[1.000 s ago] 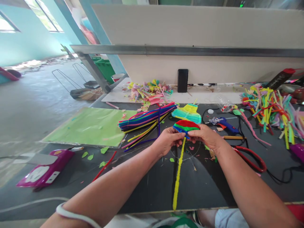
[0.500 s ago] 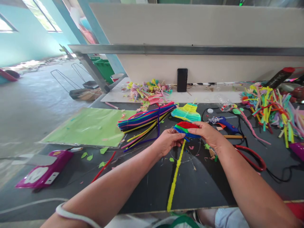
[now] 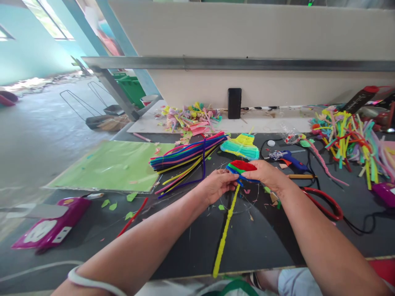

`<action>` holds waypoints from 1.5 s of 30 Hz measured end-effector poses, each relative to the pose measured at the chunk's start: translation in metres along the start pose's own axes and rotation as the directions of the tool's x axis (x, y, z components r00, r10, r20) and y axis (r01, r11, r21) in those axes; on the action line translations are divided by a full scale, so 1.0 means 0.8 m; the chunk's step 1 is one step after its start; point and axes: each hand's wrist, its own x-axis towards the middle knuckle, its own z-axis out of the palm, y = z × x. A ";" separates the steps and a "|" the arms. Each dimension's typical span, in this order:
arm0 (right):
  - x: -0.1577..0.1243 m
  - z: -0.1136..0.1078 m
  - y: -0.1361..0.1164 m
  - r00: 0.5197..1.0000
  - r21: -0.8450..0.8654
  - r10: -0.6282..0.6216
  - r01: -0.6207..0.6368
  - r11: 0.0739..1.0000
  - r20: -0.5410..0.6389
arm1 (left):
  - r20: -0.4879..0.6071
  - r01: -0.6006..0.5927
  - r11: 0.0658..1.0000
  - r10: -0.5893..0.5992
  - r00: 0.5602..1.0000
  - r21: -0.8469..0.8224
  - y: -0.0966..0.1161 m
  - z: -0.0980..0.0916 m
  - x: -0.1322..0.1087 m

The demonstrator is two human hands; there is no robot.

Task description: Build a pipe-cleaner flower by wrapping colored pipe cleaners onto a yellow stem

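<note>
Between my two hands is a small pipe-cleaner piece (image 3: pixel 243 166) in red, green and blue bands. My left hand (image 3: pixel 220 185) pinches its lower left edge, while my right hand (image 3: pixel 263 172) grips its right side with the thumb on the front. A yellow fuzzy stem (image 3: pixel 226 230) runs from below the piece toward the table's front edge. Just behind my hands lies a yellow and turquoise pipe-cleaner shape (image 3: pixel 242 146). To the left of it rests a bundle of coloured pipe cleaners (image 3: pixel 188 152). A thin clear thread loops under my hands.
On the right are a blue glue gun (image 3: pixel 291 159), red-handled scissors (image 3: pixel 327 202) and a heap of pipe-cleaner offcuts (image 3: pixel 348 139). A green sheet (image 3: pixel 108 166) and a purple packet (image 3: pixel 52 224) lie left. At the back, a phone (image 3: pixel 234 103) stands beside another offcut pile (image 3: pixel 191 117).
My right hand has moved slightly left and lower on the banded piece, its thumb now nearer my left fingers. The whole view has shifted a little. Both hands still hold the piece.
</note>
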 end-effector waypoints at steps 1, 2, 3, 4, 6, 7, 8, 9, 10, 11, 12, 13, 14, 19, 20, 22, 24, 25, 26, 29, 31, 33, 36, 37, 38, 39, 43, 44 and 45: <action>0.000 0.000 0.000 1.000 0.008 -0.004 0.004 1.000 0.010 | -0.013 0.005 1.000 -0.005 1.000 -0.005 0.000 0.001 0.000; 0.000 0.000 0.000 1.000 0.025 -0.010 0.009 1.000 0.026 | -0.026 0.005 1.000 -0.005 1.000 -0.006 0.000 0.002 0.000; 0.000 0.001 0.000 0.999 0.047 -0.016 0.014 0.999 0.045 | -0.034 -0.002 1.000 0.002 0.999 -0.005 -0.001 0.003 -0.001; 0.000 0.001 0.001 0.998 0.071 -0.022 0.018 0.997 0.061 | -0.035 -0.014 1.000 0.014 0.999 -0.004 -0.001 0.003 -0.001; 0.000 0.001 0.001 0.996 0.109 -0.034 0.025 0.994 0.077 | -0.030 -0.046 0.999 0.046 0.998 -0.002 -0.003 0.003 -0.001; -0.001 0.001 0.001 0.996 0.121 -0.037 0.027 0.992 0.079 | -0.027 -0.060 0.998 0.059 0.998 -0.001 -0.004 0.003 -0.001; -0.001 0.000 0.001 0.996 0.128 -0.034 0.023 0.992 0.080 | -0.024 -0.067 0.998 0.067 0.997 -0.001 -0.004 0.003 -0.001; -0.001 0.000 0.001 0.997 0.126 -0.023 0.013 0.992 0.079 | -0.021 -0.070 0.998 0.070 0.997 0.002 -0.005 0.003 -0.001; -0.002 -0.001 0.001 0.997 0.113 -0.006 -0.003 0.994 0.077 | -0.018 -0.071 0.997 0.071 0.997 0.006 -0.005 0.004 -0.001; -0.003 -0.002 0.000 0.997 0.090 0.011 -0.018 0.996 0.074 | -0.016 -0.070 0.997 0.071 0.997 0.011 -0.005 0.005 -0.002; -0.004 -0.003 -0.001 0.997 0.058 0.024 -0.028 0.998 0.070 | -0.011 -0.071 0.997 0.072 0.997 0.014 -0.004 0.006 -0.002; -0.004 -0.004 -0.001 0.997 0.020 0.032 -0.034 0.999 0.064 | -0.008 -0.074 0.997 0.074 0.997 0.016 -0.004 0.007 -0.003; -0.005 -0.005 -0.002 0.998 -0.022 0.037 -0.035 0.999 0.058 | -0.008 -0.076 0.997 0.076 0.997 0.015 -0.003 0.009 -0.004; -0.005 -0.006 -0.003 0.998 -0.184 0.047 -0.038 0.982 0.044 | -0.019 -0.087 0.996 0.087 0.996 0.012 -0.003 0.013 -0.008; -0.005 -0.005 -0.003 0.998 -0.195 0.045 -0.035 0.980 0.045 | -0.019 -0.090 0.996 0.090 0.996 0.010 -0.003 0.013 -0.008; -0.002 -0.002 0.000 0.999 -0.196 0.024 -0.016 0.980 0.035 | -0.010 -0.094 0.996 0.094 0.996 0.004 -0.004 0.012 -0.007; 0.002 0.001 0.004 1.000 -0.178 -0.002 0.004 0.984 0.012 | 0.009 -0.097 0.995 0.097 0.995 -0.001 -0.005 0.010 -0.004; 0.004 0.002 0.006 1.000 -0.163 -0.009 0.010 0.987 0.003 | 0.019 -0.098 0.995 0.098 0.995 -0.002 -0.005 0.009 -0.004; 0.005 0.002 0.007 1.000 -0.142 -0.012 0.011 0.990 0.000 | 0.029 -0.099 0.995 0.099 0.995 -0.003 -0.005 0.008 -0.003; 0.003 0.000 0.006 0.999 -0.047 0.013 -0.010 0.999 0.046 | 0.057 -0.097 0.995 0.097 0.994 -0.015 -0.005 0.005 -0.002; -0.002 -0.004 0.002 0.996 0.024 0.027 -0.029 0.999 0.091 | 0.076 -0.086 0.996 0.087 0.993 -0.024 -0.004 0.004 -0.002; -0.008 -0.006 -0.004 0.993 0.091 0.020 -0.031 0.995 0.115 | 0.093 -0.074 0.997 0.077 0.993 -0.038 -0.003 0.004 -0.003; -0.013 -0.008 -0.010 0.993 0.143 0.004 -0.020 0.989 0.114 | 0.118 -0.072 0.996 0.078 0.990 -0.049 -0.002 0.005 -0.005; -0.013 -0.008 -0.011 0.993 0.142 0.007 -0.024 0.990 0.119 | 0.124 -0.075 0.996 0.080 0.989 -0.047 -0.001 0.005 -0.005; -0.013 -0.008 -0.012 0.992 0.134 0.013 -0.030 0.991 0.124 | 0.127 -0.076 0.996 0.081 0.989 -0.043 -0.001 0.005 -0.005; -0.012 -0.008 -0.011 0.992 0.121 0.019 -0.035 0.992 0.128 | 0.129 -0.076 0.996 0.080 0.988 -0.037 -0.001 0.005 -0.006; -0.008 -0.010 -0.004 0.995 0.035 0.026 -0.029 0.999 0.092 | 0.116 -0.063 0.998 0.064 0.991 -0.009 -0.001 0.004 -0.006; -0.006 -0.010 -0.002 0.996 0.020 0.027 -0.029 0.999 0.080 | 0.111 -0.059 0.998 0.059 0.992 -0.004 -0.001 0.003 -0.005; -0.005 -0.011 0.000 0.997 0.012 0.028 -0.029 1.000 0.074 | 0.108 -0.057 0.998 0.057 0.993 -0.001 -0.001 0.003 -0.005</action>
